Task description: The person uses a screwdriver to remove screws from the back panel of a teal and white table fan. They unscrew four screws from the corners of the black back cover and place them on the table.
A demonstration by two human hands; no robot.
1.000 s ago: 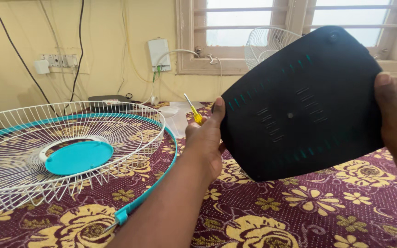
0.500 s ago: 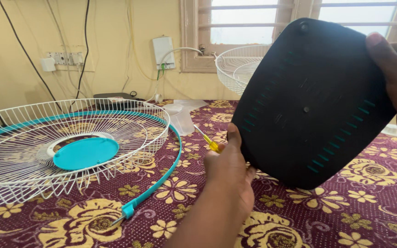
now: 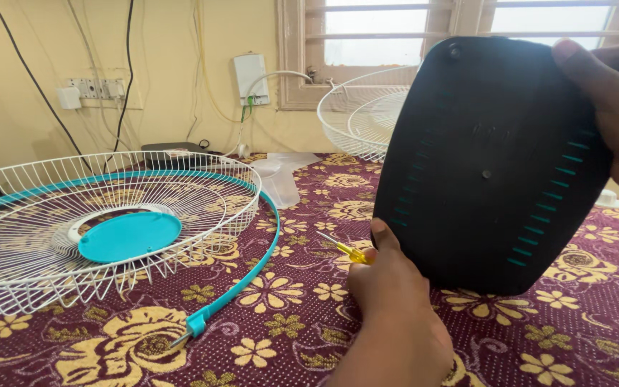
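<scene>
Black panel (image 3: pixel 488 165), white-teal grille (image 3: pixel 109 229), maroon gold-flowered cloth (image 3: pixel 288 315).

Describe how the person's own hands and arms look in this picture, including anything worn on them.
Both are bare. The left hand and its forearm show no glove, sleeve, ring or watch. Of the right hand only the thumb and part of the palm are in view, also unadorned; its wrist is out of frame.

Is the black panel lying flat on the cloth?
No. Both hands hold the black panel raised, left hand at its lower edge, right hand at top.
</scene>
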